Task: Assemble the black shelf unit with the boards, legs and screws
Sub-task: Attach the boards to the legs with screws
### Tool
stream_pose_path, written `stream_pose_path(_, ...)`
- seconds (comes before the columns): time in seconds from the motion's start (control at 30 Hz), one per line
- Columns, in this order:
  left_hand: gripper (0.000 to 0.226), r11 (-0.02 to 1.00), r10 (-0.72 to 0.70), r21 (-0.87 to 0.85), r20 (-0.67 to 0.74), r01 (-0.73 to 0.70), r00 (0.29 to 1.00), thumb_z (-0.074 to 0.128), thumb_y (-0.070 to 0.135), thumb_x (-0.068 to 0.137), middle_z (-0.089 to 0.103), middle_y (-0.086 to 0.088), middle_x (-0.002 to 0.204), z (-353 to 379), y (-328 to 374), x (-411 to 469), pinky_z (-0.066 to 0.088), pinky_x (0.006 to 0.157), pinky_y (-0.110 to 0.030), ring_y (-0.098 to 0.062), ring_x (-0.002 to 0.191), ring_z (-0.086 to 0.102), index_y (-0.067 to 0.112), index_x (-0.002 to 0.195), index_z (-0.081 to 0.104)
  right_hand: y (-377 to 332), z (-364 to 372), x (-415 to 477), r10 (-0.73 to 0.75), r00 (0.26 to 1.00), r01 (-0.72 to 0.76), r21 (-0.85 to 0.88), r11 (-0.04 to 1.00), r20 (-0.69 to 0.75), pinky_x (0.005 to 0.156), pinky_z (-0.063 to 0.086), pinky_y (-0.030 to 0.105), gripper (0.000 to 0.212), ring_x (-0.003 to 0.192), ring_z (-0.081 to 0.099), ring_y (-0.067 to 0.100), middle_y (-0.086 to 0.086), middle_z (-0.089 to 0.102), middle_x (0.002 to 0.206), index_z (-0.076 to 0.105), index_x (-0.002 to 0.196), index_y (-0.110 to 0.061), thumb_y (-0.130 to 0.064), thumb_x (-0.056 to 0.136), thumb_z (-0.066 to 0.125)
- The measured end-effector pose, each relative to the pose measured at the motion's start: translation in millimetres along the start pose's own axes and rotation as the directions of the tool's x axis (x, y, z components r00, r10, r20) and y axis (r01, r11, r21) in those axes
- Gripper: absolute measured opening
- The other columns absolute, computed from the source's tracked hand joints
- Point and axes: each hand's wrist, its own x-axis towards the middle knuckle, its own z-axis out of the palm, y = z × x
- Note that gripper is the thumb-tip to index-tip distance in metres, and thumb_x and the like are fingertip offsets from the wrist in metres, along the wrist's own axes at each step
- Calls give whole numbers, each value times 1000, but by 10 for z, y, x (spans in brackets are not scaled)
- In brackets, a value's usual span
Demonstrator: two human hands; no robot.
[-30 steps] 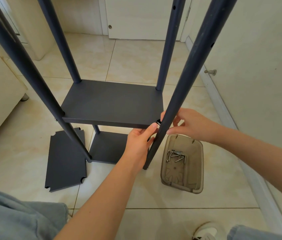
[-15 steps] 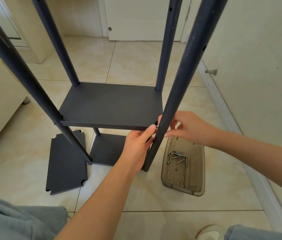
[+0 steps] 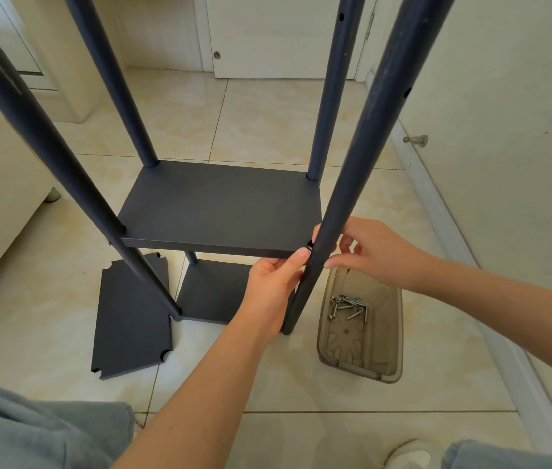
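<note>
Black middle board [image 3: 220, 204] sits level between four legs, above the lower board [image 3: 213, 292] near the floor [image 3: 301, 123].

Left hand [image 3: 273, 282]: thumb against the front edge at the board's front right corner, fingers hidden beneath. It grasps the corner, probably to keep it at the height of the leg's hole.

Right hand [image 3: 379, 255]: fingers curled round the front right leg [image 3: 362, 157] at that same corner, likely pulling leg and board together. A small dark fastener [image 3: 309, 245] shows between corner and leg; I cannot tell how far it is seated.

Step judged: fixing this corner. Upper leg holes are open, so more boards remain.

Spare board [image 3: 132, 316] lies flat on the floor at the unit's front left. Tray [image 3: 396, 333] with loose screws [image 3: 349, 306] lies just beside the front right leg's foot, within reach.
</note>
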Motion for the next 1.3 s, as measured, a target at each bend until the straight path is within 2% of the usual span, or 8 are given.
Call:
stream_pose_path(0.33,25,1000,-3,-6,-5,3,1000,62,19,98,78,-2,97,-1,2,-32,52,65,-11,-10,90,74,4,117,66,5,1,20,11,1000,-11,-16,1000,6,62,41,0,26,74,54,5,-22,47,82,45,89,-39,-29,90,69)
stream_pose_path(0.47,16,999,-5,54,-34,7,999,64,23,97,76,14,85,44,41,-44,49,59,-6,2,84,71,17,112,65,103,62,56,47,998,-50,-67,997,-38,66,45,7,37,85,56,9,-17,48,101,49,117,-29,-36,88,70)
stream_pose_path(0.6,13,998,-40,41,-34,41,999,64,23,98,72,24,76,86,86,-85,45,54,-3,13,73,66,22,110,61,111,28,113,88,994,-95,105,990,66,76,51,13,62,99,60,4,-14,49,127,37,141,-38,-34,88,71)
stream_pose_path(0.8,5,996,-70,54,-29,72,997,62,28,100,66,33,66,86,115,-138,40,45,-1,20,60,60,32,98,58,33,-30,147,6,980,-48,207,977,197,74,46,1,40,98,61,-7,-9,57,135,52,120,-41,-18,92,67)
stream_pose_path(1.0,8,958,-117,257,-53,127,992,62,37,99,59,24,82,73,207,-203,38,50,-8,7,70,55,34,92,58,16,-99,162,15,982,-67,277,958,188,65,44,0,38,81,62,-18,-26,62,99,58,95,-45,-11,87,72)
stream_pose_path(1.1,21,725,-64,680,-87,106,994,64,39,96,65,11,78,-11,244,-230,53,66,-22,-4,72,63,20,89,69,10,-96,190,30,985,-77,276,958,168,65,47,4,36,80,64,-13,-19,67,103,60,96,-45,-14,86,73)
stream_pose_path(1.17,30,498,196,867,-91,-19,976,67,42,94,70,1,76,-44,277,-248,60,72,-36,-17,71,69,13,84,71,-6,-108,202,46,983,-94,277,956,178,74,50,9,37,84,66,-9,-12,68,118,62,98,-46,-15,85,75)
stream_pose_path(1.3,21,177,658,923,147,-341,739,79,35,85,67,6,84,25,357,-276,54,67,-35,-16,82,59,18,85,66,2,-133,199,66,978,-130,328,936,197,91,52,22,43,95,70,6,-4,74,111,65,107,-42,-10,82,76)
